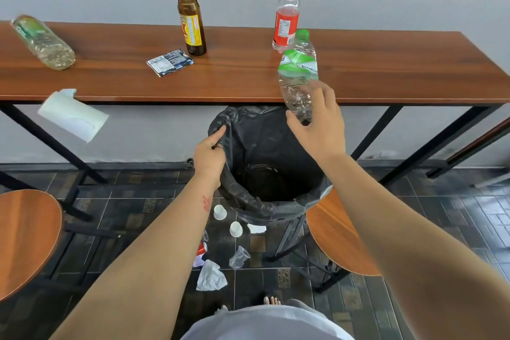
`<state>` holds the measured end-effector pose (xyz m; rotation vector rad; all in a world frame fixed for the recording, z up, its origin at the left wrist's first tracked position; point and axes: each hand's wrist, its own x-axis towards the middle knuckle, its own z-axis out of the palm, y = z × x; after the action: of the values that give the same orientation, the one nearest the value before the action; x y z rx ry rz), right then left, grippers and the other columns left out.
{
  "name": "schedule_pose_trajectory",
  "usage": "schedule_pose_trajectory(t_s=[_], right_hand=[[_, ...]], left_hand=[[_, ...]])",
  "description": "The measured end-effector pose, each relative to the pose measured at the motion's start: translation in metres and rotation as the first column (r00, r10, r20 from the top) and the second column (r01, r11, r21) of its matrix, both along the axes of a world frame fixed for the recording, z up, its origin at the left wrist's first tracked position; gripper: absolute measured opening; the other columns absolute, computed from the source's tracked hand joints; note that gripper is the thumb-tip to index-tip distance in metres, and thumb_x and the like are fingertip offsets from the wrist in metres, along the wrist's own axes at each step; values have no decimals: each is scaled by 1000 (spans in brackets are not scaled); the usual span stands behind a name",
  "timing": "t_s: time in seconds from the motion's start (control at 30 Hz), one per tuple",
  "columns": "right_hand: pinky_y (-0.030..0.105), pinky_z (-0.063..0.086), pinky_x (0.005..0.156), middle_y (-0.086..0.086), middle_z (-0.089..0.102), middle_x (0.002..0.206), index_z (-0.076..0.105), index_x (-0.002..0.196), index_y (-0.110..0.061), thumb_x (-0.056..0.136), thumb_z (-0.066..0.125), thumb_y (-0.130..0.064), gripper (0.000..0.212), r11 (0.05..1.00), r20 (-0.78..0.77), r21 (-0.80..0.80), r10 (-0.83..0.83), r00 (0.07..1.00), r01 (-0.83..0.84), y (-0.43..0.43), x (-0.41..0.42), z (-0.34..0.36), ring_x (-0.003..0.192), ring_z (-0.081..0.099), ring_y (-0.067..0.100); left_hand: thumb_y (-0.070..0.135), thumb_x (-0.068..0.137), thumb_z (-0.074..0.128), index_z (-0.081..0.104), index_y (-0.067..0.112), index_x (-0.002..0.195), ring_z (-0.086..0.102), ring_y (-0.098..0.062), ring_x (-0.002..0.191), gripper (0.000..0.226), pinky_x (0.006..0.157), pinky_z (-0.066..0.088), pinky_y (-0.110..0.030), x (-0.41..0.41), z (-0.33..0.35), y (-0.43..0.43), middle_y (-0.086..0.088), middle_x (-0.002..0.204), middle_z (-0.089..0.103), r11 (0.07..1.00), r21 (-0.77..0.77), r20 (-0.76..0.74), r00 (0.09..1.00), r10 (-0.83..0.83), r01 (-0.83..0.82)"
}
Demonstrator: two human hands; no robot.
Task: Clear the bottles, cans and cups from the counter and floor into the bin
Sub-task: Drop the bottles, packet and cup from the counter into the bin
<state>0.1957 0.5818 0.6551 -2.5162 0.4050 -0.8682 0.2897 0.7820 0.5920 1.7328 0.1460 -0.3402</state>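
Observation:
My right hand (321, 124) grips the lower end of a crumpled clear bottle with a green label (297, 72), held tilted above the bin. My left hand (210, 154) pinches the left rim of the black bin bag (265, 201). On the wooden counter (386, 74) stand a brown glass bottle (192, 21) and a clear bottle with a red label (287, 8). A clear bottle (42, 41) lies on its side at the counter's left. On the floor lie two white cups (220, 212) (236, 228), a clear plastic cup (239, 257) and a red can (202, 250), partly hidden by my left arm.
A blue wrapper (169, 61) lies on the counter. A white paper cup or carton (72, 114) shows at the counter's front left edge. Crumpled tissue (211, 276) and a paper scrap (256, 228) lie on the tiles. Round wooden stools (24, 237) (336, 237) flank the bin.

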Motion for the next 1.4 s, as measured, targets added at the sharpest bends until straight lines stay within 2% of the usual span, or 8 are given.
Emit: schedule_pose_trajectory(t_s=[0.3,0.5,0.7,0.83,1.03,1.17,1.3,1.4], right_hand=[[46,35,110,4,55,138,56,128,-12,87,67,-37,49,978,44,-162,141,989,-132,57,-53,-18,127,48,19],[44,32,113,1,57,138,57,132,-13,87,62,-46,56,931,-76,-273,230,970,-243,100,-79,-37,128,53,18],[40,33,112,-6,56,137,51,135,-22,86,62,-47,56,962,-333,-117,195,923,-245,121,-83,-54,123,55,19],[37,37,106,-7,52,140,47,138,-25,86,66,-36,57,968,-444,41,239,864,-247,131,-84,-54,121,53,25],[29,27,106,-10,50,140,49,137,-27,84,64,-28,55,965,-498,19,237,834,-263,128,-89,-47,125,45,21],[33,30,107,-9,52,139,49,133,-30,82,63,-34,53,948,-574,31,278,770,-318,115,-81,-64,123,52,22],[37,17,120,-11,36,155,43,142,-33,88,59,-50,59,940,-593,-63,234,770,-334,95,-68,-73,147,25,16],[41,19,121,-5,37,155,47,142,-28,90,53,-54,58,924,-445,-196,213,870,-327,81,-58,-62,148,23,15]], left_hand=[[-1,99,40,67,37,124,64,-17,98,52,91,55,-32,-20,-1,45,4,127,64,998,-63,-11,1000,29,-30],[-4,99,36,65,37,127,60,-8,91,57,72,46,-15,-33,-1,76,5,138,57,999,-41,-13,1000,25,-25],[-1,101,39,63,34,130,51,0,75,52,59,36,-5,-40,-2,102,4,142,53,1000,-13,20,1000,9,-9],[0,101,40,63,35,130,56,-7,95,51,67,39,-8,-41,-4,116,2,144,53,1000,10,17,1000,23,-23],[-1,101,39,63,33,130,52,-21,127,51,90,39,-13,-35,-6,127,1,146,50,997,30,4,998,70,-70],[-2,101,38,63,31,131,55,-1,94,52,71,36,-1,-30,-2,118,2,146,50,999,20,16,999,41,-41],[-2,101,38,63,32,131,58,-12,115,51,74,39,-4,-26,1,97,3,146,51,1000,17,53,999,-11,10],[-2,101,39,63,30,132,55,-1,78,51,52,36,2,-22,4,82,2,146,51,999,28,52,999,-18,16]])
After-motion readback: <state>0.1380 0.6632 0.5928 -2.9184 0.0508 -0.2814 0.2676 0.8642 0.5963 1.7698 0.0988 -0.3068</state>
